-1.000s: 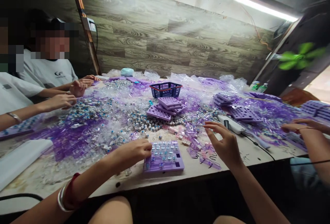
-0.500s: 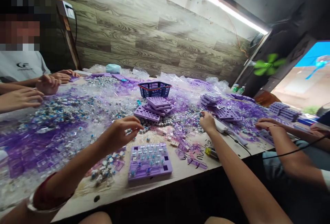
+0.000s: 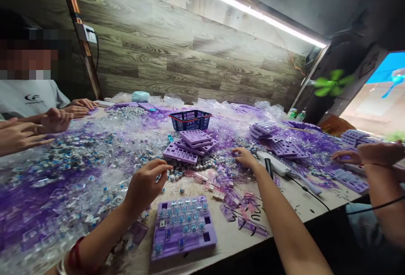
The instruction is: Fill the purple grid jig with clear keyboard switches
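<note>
In front of me on the table lies a purple keyboard plate (image 3: 190, 247), with clear and blue key switches seated in many of its slots and several square holes bare. My left hand (image 3: 148, 182) hovers past its far left corner, thumb and forefinger curled together near loose key switches (image 3: 174, 176); whatever lies between the tips is too small to make out. Farther right, my right hand (image 3: 246, 157) reaches to the edge of the heap of loose switches, fingers stretched and somewhat apart, with nothing visible in them.
Purple plates (image 3: 191, 144) are stacked beyond my hands, before a dark blue basket (image 3: 190, 121). Clear purple pieces (image 3: 232, 201) lie right of my plate. A white power strip (image 3: 274, 163) and its cable sit by my right forearm. Co-workers' hands (image 3: 19, 136) work at left and right.
My right hand has moved left along the switch heap, and its fingers have straightened. My left hand stays near the loose switches. The view has tilted and shifted; a co-worker's arm at right has risen.
</note>
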The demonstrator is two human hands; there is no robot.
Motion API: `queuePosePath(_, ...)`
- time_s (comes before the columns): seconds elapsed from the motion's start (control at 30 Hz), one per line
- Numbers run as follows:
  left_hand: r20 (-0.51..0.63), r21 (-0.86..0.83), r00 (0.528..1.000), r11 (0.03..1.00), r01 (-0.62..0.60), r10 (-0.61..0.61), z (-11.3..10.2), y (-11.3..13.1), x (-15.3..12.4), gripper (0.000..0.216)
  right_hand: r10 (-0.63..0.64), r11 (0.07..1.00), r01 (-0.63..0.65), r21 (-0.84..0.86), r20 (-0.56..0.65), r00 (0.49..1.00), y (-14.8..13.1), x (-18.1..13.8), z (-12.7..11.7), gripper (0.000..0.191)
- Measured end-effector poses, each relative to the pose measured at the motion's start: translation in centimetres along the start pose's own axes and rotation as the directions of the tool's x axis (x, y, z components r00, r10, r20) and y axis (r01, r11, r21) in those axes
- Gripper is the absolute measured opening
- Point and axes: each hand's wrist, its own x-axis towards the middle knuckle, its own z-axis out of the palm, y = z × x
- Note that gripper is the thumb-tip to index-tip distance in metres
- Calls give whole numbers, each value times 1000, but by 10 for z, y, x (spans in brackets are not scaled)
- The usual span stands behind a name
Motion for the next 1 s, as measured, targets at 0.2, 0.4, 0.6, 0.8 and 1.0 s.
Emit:
queuePosePath(0.2,23,18,1000,1000,-11,11,4,-1,-1,20,29,993,-24,112,-45,999,4,-8,-14,13)
queuePosePath(0.4,20,20,1000,1000,-6,6,3,1,-1,19,-3,932,35,362,-88,996,-6,-24,-33,27)
queuePosePath(0.6,40,20,999,1000,-11,10,1,5,0,19,-70,845,115,523,-104,992,-30,-34,-41,39)
queuePosePath(0.8,39,46,998,998,-44,42,0,7,1,20,49,827,90,556,-229,972,-25,-34,-44,29)
queuePosePath(1.0,44,70,997,995,-70,67,1,6,0,21,186,709,26,705,-224,957,-9,-44,-45,39)
